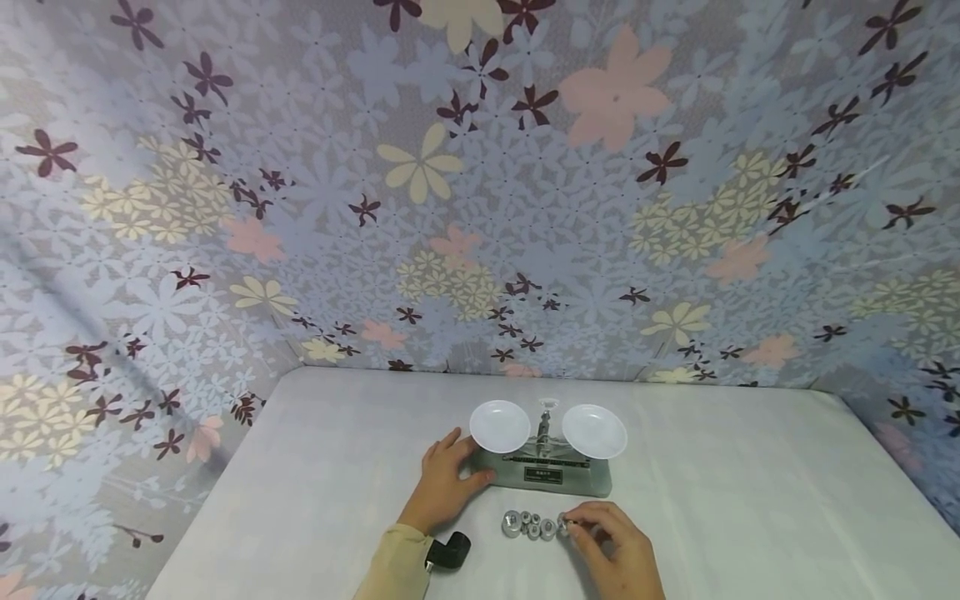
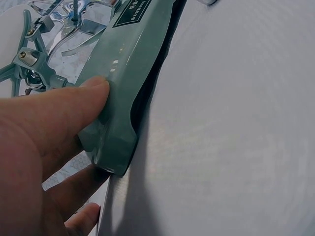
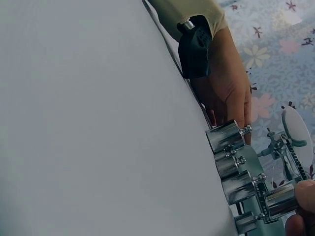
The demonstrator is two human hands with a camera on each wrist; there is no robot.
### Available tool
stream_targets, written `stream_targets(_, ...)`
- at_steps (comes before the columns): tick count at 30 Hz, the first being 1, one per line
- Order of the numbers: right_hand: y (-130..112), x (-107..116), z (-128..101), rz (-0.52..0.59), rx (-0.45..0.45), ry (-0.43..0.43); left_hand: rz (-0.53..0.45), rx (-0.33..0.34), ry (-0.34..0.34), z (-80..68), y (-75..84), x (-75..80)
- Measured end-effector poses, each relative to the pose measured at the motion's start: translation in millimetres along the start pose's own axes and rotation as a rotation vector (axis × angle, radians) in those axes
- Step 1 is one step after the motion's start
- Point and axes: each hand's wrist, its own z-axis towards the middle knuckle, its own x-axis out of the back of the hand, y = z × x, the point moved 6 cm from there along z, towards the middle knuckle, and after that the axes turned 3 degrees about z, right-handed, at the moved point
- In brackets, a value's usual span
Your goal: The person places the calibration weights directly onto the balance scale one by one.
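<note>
balance scale (image 1: 547, 467) long axis left-right | left hand (image 1: 444, 487) grips its end | right hand (image 1: 618, 554) pinches weight (image 1: 564, 524)

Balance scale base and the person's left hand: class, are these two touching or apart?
Touching. The left wrist view shows the left hand with its thumb pressed flat against the end of the balance scale base, no gap between them.

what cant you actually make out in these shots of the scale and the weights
- Label plate on the balance scale: too small to read in the head view, cut off by the top edge in the left wrist view.
- Right hand: its fingertips cover the end weight; only fingertips show at the right wrist view's corner.
- Pans: mostly out of frame in both wrist views.
- Markings on the weights: none legible.
</note>
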Motion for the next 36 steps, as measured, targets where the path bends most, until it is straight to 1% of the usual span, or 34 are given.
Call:
stream_targets(3,-3,3,1,-0.008,0.005,0.016,-0.005,0.001,-0.004,0.9,0.3,-0.6)
stream_targets(6,-6,5,2,0.015,0.018,0.026,0.003,0.003,-0.006,0.9,-0.1,-1.0)
stream_targets(14,-18,10,6,0.052,0.131,0.055,0.001,0.012,-0.012,0.9,-0.2,-0.8)
stream_targets(16,-21,12,7,0.058,0.141,0.055,0.002,0.014,-0.014,0.6,-0.2,-0.9)
stream_targets(22,-32,13,13,0.062,0.135,0.044,0.005,0.010,-0.017,0.7,0.2,-1.2)
stream_targets(26,-39,14,18,0.086,0.154,0.038,0.010,0.010,-0.015,0.4,0.6,-1.1)
stream_targets(32,-49,19,26,0.097,0.210,0.073,0.004,0.010,-0.017,0.1,2.1,-0.5)
stream_targets(36,-54,20,31,0.099,0.221,0.088,0.002,0.011,-0.018,0.4,1.6,-0.2)
